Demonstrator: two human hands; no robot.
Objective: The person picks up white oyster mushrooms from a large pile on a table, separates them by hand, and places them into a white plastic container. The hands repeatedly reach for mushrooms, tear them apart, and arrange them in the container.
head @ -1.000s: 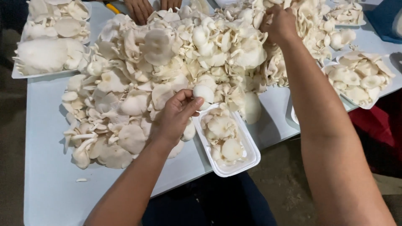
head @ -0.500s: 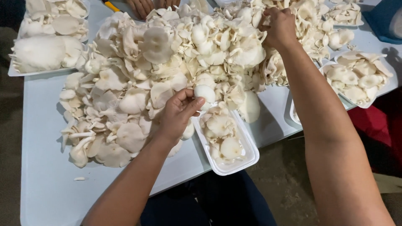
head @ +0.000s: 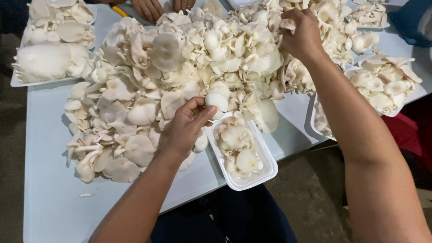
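A big heap of pale oyster mushrooms (head: 180, 76) covers the middle of a light blue table (head: 49, 198). My left hand (head: 186, 128) pinches a rounded mushroom cap (head: 217, 101) at the heap's near edge, just above a white foam tray (head: 252, 173) that holds several mushrooms and hangs over the table's front edge. My right hand (head: 300, 33) reaches into the far side of the heap, fingers closed on a mushroom cluster there.
Filled foam trays sit at the far left (head: 45, 60), the right (head: 387, 85) and the far right corner (head: 369, 15). Another person's hands (head: 159, 6) rest at the far edge beside a yellow tool (head: 118, 10). A small mushroom scrap (head: 85, 195) lies near the front.
My left hand has shifted slightly, still gripping the same cap by the tray. My right hand has moved a little left and lower in the far heap.
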